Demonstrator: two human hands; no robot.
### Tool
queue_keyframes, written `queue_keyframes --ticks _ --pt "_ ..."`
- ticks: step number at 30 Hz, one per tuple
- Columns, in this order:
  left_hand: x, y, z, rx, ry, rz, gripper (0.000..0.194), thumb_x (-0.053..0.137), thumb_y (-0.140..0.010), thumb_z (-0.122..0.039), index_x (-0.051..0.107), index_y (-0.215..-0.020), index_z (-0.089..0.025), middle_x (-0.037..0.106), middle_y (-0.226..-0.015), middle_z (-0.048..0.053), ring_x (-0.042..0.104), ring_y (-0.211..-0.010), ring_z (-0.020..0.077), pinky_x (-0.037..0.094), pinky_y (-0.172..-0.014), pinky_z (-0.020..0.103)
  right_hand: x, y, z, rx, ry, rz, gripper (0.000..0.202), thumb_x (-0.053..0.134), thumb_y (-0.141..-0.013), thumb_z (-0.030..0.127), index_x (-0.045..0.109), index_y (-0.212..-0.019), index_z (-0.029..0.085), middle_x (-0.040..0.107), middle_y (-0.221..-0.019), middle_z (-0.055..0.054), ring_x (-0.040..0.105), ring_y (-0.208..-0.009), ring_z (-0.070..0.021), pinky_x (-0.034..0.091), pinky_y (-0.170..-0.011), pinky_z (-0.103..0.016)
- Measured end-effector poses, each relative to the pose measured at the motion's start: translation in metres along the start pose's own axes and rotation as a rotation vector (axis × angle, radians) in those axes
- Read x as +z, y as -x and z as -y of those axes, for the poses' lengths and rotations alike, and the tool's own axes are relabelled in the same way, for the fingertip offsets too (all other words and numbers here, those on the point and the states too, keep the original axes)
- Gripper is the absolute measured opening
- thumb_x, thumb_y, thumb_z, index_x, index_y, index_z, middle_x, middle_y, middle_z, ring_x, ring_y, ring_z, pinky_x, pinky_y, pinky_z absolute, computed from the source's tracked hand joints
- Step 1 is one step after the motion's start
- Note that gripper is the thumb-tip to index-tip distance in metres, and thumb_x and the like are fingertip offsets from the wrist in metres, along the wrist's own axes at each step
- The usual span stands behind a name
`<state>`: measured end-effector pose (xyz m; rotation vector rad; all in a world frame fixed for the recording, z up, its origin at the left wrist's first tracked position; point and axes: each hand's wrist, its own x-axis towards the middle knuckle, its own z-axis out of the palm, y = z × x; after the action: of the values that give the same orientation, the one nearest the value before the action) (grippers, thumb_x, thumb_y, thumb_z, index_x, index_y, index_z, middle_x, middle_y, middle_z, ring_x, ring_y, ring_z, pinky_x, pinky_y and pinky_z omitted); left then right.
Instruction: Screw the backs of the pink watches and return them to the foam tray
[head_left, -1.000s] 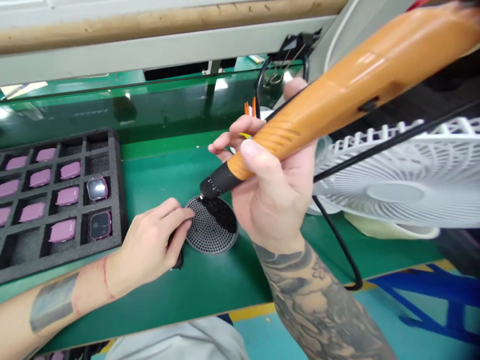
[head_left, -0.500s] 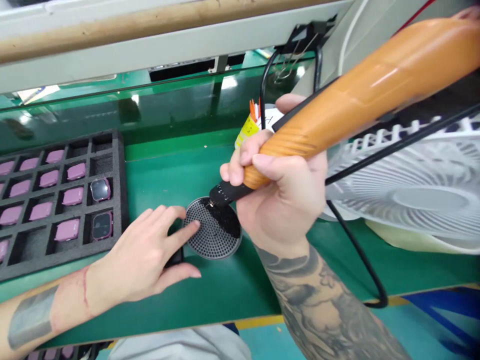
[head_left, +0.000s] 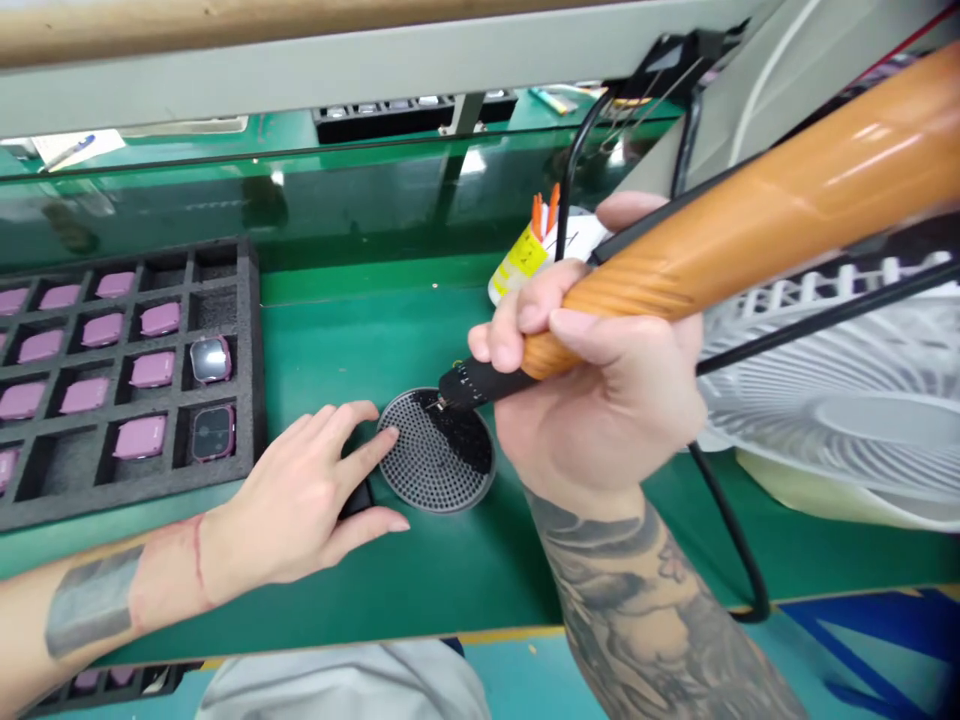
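My right hand [head_left: 600,370] grips an orange electric screwdriver [head_left: 720,240] with a black nose, tilted down to the left. The tip meets or nearly meets a pile of tiny black pieces, probably screws [head_left: 461,425], on a round perforated grey plate [head_left: 427,470]. My left hand [head_left: 307,500] lies left of the plate, thumb and fingers apart, with the index fingertip on the plate's rim. Under that hand is a black object [head_left: 356,500], mostly covered, so its kind is hidden.
A black foam tray [head_left: 259,400] at left holds several purple watch-shaped cases [head_left: 142,437], two with dark screens. Behind the screwdriver stands a cup [head_left: 517,265] with orange sticks. A white fan [head_left: 847,400] and a black cable [head_left: 739,550] are at right.
The view has shifted, so the scene sits a little further right. The screwdriver tip stays at the black pile on the plate. My left hand keeps its pose beside the plate.
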<state>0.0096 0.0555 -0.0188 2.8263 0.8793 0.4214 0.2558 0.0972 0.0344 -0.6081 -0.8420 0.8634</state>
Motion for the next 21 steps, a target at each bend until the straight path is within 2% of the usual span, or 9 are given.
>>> queue_keyframes --ticks 4,6,9,13,17,21 --pt "0.000 -0.004 -0.005 -0.017 -0.011 0.040 0.086 0.058 -0.120 -0.076 0.071 -0.164 -0.003 0.069 -0.152 0.033 0.073 -0.118 0.0448 0.072 -0.089 0.066 0.002 0.000 0.004 0.047 0.000 -0.008 0.050 0.082 -0.073 0.017 0.075 -0.119 0.036 0.069 -0.074 0.011 0.055 -0.051 -0.0188 0.049 -0.053 -0.039" --pt "-0.002 -0.003 -0.007 -0.010 -0.011 0.051 0.081 0.061 -0.119 -0.075 0.074 -0.163 -0.009 0.070 -0.152 0.031 0.073 -0.119 0.0453 0.072 -0.089 0.066 0.003 0.001 0.004 0.061 -0.009 0.003 0.049 0.084 -0.074 0.017 0.076 -0.118 0.036 0.070 -0.075 0.010 0.056 -0.051 -0.0186 0.049 -0.054 -0.039" --pt "-0.010 0.008 -0.009 -0.008 0.016 0.042 0.071 0.065 -0.119 -0.070 0.075 -0.162 -0.015 0.070 -0.156 0.028 0.074 -0.124 0.0431 0.072 -0.095 0.065 0.004 0.005 0.002 0.061 -0.028 0.030 0.046 0.087 -0.077 0.017 0.076 -0.118 0.035 0.069 -0.076 0.010 0.055 -0.050 -0.0169 0.049 -0.054 -0.038" --pt "-0.016 0.023 -0.013 -0.042 0.089 0.019 0.064 0.064 -0.123 -0.059 0.067 -0.164 -0.011 0.073 -0.154 0.025 0.075 -0.126 0.0391 0.071 -0.101 0.061 0.010 0.014 0.000 0.075 -0.054 0.097 0.036 0.096 -0.089 0.026 0.078 -0.119 0.034 0.068 -0.074 0.010 0.054 -0.045 -0.0149 0.046 -0.047 -0.035" --pt "-0.010 0.015 -0.009 -0.055 0.271 0.095 0.070 0.066 -0.121 -0.068 0.065 -0.164 -0.013 0.075 -0.146 0.021 0.073 -0.124 0.0371 0.070 -0.103 0.060 0.016 0.022 0.003 0.075 -0.041 0.133 0.029 0.100 -0.099 0.036 0.079 -0.119 0.033 0.065 -0.069 0.011 0.052 -0.044 -0.0137 0.044 -0.044 -0.033" --pt "-0.005 0.008 0.000 -0.083 0.405 0.116 0.053 0.068 -0.121 -0.062 0.071 -0.152 -0.018 0.074 -0.143 0.017 0.074 -0.125 0.0334 0.070 -0.108 0.057 0.023 0.023 0.004 0.120 0.006 0.135 0.030 0.097 -0.103 0.030 0.077 -0.125 0.033 0.066 -0.071 0.012 0.053 -0.047 -0.0132 0.049 -0.049 -0.032"
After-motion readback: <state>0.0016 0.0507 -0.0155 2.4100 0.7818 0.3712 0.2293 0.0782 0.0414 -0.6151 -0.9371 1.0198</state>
